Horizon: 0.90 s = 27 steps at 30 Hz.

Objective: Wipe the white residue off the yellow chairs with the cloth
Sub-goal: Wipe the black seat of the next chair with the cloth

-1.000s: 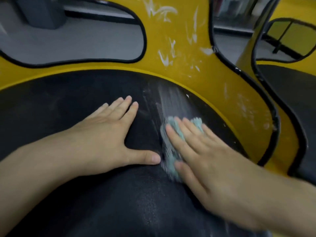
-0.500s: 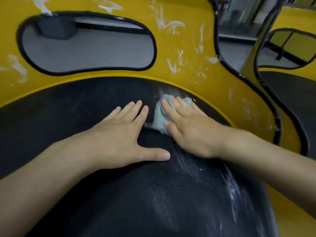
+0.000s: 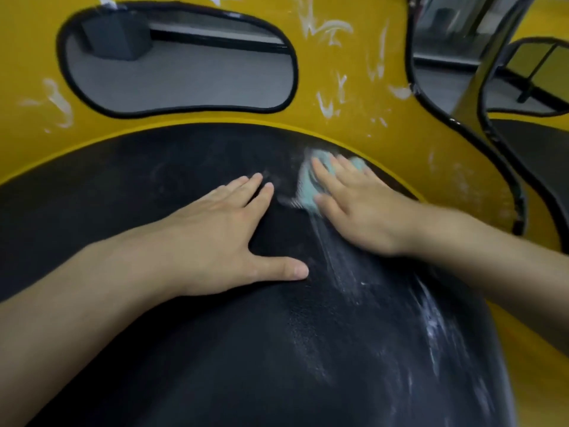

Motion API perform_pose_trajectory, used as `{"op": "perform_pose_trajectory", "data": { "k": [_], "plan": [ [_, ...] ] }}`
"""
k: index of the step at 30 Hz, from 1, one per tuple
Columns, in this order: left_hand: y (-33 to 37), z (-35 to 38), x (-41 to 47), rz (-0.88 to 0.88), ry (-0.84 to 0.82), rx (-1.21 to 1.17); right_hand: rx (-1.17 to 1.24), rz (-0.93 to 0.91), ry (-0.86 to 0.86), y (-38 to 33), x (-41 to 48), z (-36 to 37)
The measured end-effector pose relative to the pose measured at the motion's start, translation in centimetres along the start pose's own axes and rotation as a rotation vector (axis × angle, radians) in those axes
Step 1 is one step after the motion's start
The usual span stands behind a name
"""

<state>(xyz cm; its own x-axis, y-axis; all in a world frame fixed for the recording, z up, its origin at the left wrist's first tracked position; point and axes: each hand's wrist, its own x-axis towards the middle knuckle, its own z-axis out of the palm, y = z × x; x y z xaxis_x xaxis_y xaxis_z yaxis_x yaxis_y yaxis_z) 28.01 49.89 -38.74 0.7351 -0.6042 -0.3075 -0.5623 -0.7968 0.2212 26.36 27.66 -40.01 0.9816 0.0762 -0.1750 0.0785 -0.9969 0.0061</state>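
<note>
Grey floor (image 3: 184,75) shows through the big hole in the back of the yellow chair (image 3: 37,66). A second yellow chair (image 3: 551,16) stands just beside it on the right. Most of the view is the wide black seat (image 3: 154,349), and two bare arms reach over it.

The left hand (image 3: 221,235) lies flat on the middle of the seat, fingers straight and thumb out to the side. Its grip is open and holds nothing. The right hand (image 3: 363,208) is flat too, so its grip is also open. Its straight fingers press the small blue-green cloth (image 3: 308,195) down at the far edge of the seat, close to where the black meets the yellow back.

I think the job is only just under way. The seat looks blurry by the cloth, so I cannot tell how clean that spot is. White streaks (image 3: 431,331) run down the right side of the seat. White marks (image 3: 326,29) cover the yellow back above the cloth, and more white smears (image 3: 58,103) show on its left side. None of these look wiped. The second chair is mostly out of view, so I cannot say if it needs wiping.
</note>
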Motion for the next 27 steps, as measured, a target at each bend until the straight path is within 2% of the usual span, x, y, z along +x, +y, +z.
{"op": "perform_pose_trajectory", "data": {
  "k": [3, 5, 8, 11, 13, 15, 19, 21, 23, 27],
  "plan": [
    [-1.0, -0.2, -0.1, 0.001, 0.006, 0.007, -0.037, -0.151, 0.0, -1.5, -9.0, 0.9],
    [-1.7, -0.5, -0.2, 0.009, 0.005, -0.005, -0.049, -0.198, -0.034, -2.3, -10.4, 1.0],
    [-2.6, -1.2, -0.1, 0.024, 0.056, -0.084, -0.056, -0.193, -0.035, -4.0, -5.5, 0.5],
    [-3.6, -1.7, 0.3, 0.042, 0.217, -0.095, 0.015, -0.149, 0.039, -6.1, 3.4, 0.3],
    [-4.2, -1.8, 0.5, 0.043, 0.318, -0.092, 0.057, -0.105, 0.02, -7.2, 7.0, -0.4],
    [-4.8, -2.0, 0.6, 0.02, 0.375, -0.101, 0.033, -0.116, 0.007, -7.5, 6.1, -0.2],
    [-6.8, -2.7, 0.2, -0.086, 0.428, -0.124, -0.002, -0.299, 0.109, -8.1, -4.4, 1.4],
    [-7.5, -3.0, -0.1, -0.125, 0.44, -0.167, 0.021, -0.327, 0.108, -8.6, -7.3, 1.7],
    [-7.7, -3.2, -0.3, -0.132, 0.456, -0.186, 0.031, -0.319, 0.02, -8.7, -5.4, 1.1],
    [-7.3, -3.1, -0.4, -0.118, 0.477, -0.178, 0.064, -0.172, 0.053, -10.3, 5.3, 0.0]
  ]
}}
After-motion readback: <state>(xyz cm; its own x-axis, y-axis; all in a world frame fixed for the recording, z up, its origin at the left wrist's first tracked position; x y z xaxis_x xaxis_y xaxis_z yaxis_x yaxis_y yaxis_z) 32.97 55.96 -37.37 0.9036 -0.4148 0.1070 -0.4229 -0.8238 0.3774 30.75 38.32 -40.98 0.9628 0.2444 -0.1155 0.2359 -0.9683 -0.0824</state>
